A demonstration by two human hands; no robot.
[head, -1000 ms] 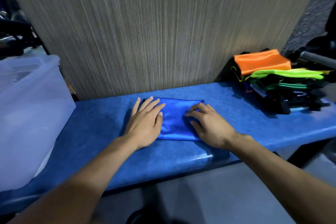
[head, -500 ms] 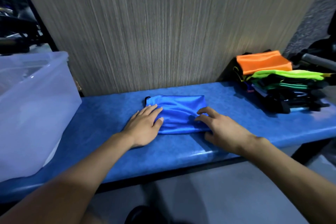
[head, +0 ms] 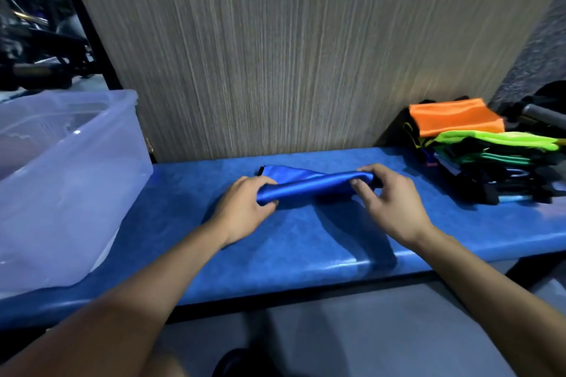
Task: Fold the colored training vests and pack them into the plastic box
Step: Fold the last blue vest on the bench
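Observation:
A folded shiny blue vest (head: 312,185) is held just above the blue bench (head: 306,242), its near edge raised. My left hand (head: 245,208) grips its left end, fingers curled under the cloth. My right hand (head: 389,199) pinches its right end between thumb and fingers. A translucent plastic box (head: 70,180) stands on the bench at the left, open at the top. A pile of vests (head: 481,156) lies at the right end of the bench, an orange one (head: 453,119) on top and a neon green one (head: 496,141) below it.
A grey wood-grain panel (head: 291,49) rises straight behind the bench. Dark equipment (head: 36,49) sits behind the box at the far left. A grey bar (head: 545,115) pokes in at the right. The bench's front edge runs below my wrists, grey floor beneath.
Both hands went from lying flat on the blue vest to gripping its two ends. The vest's near edge has lifted off the bench.

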